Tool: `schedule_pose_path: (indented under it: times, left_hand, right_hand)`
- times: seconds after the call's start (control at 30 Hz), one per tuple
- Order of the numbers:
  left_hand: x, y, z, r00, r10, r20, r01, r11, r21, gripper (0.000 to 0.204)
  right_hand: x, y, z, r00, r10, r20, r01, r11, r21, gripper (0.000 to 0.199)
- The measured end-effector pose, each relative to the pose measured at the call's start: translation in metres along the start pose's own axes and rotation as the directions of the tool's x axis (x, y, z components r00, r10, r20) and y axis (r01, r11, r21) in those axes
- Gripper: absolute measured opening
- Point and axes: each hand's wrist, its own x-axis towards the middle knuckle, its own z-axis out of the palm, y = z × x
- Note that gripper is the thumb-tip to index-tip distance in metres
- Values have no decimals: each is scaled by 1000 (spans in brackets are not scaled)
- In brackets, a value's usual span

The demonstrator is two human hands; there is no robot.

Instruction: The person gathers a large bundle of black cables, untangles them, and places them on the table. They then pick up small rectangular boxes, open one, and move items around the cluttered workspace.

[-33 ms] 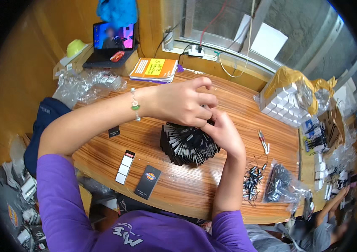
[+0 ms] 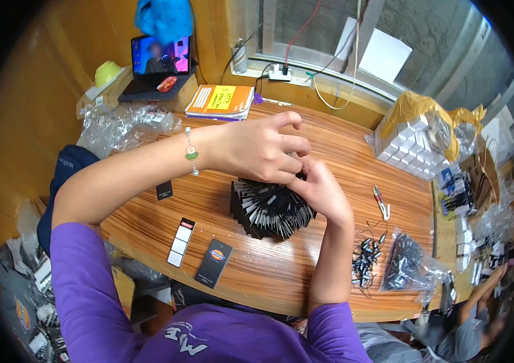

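Over a wood-grained table point(image 2: 287, 266) that I watch from afar through the head camera, a left hand point(image 2: 263, 148) and a right hand point(image 2: 323, 187) meet fingertip to fingertip. Below them, near the table's middle, is a ring of black tags point(image 2: 272, 213), standing on edge and fanned out like a round brush.

I judge the step in hand to be fine fingertip work at the ring's far side. The next move, I think, calls for a light, steady touch from both hands, so the fan is not pushed out of shape.

The left hand shows me its back, fingers bent, thumb hidden. The right hand reaches in from the right, its fingers partly covered by the left. I cannot tell whether either one is gripping something, and the far edge of the ring is blocked from me too.

Nearer and to the left lie a flat black tag point(image 2: 213, 264) and a white-panelled strip point(image 2: 181, 242). To the right are a heap of black cords point(image 2: 366, 263) and a clear bag point(image 2: 405, 263) of dark pieces, too tangled to make out. A co-worker's forearm point(image 2: 484, 293) is blurred at the far right; I can't see what it handles.
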Motion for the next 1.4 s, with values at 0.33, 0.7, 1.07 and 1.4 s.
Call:
schedule_pose_path:
  times: [0.33, 0.7, 1.07, 1.4]
  left_hand:
    - [9, -5, 1, 818, -360, 450, 576, 497, -649, 16]
    - [22, 58, 34, 546, -837, 44, 789, 496, -362, 29]
    - [22, 87, 55, 291, -937, -192, 851, 346, -396, 30]
    - [19, 86, 53, 270, -958, -93, 829, 281, -483, 28]
  right_hand:
    - [9, 21, -38, 983, -39, 178, -29, 932, 361, 17]
    - [14, 26, -35, 996, -42, -80, 77, 857, 509, 18]
    - [9, 15, -25, 992, 21, -124, 65, 763, 643, 24]
    - [13, 23, -24, 993, -19, -118, 101, 664, 741, 24]
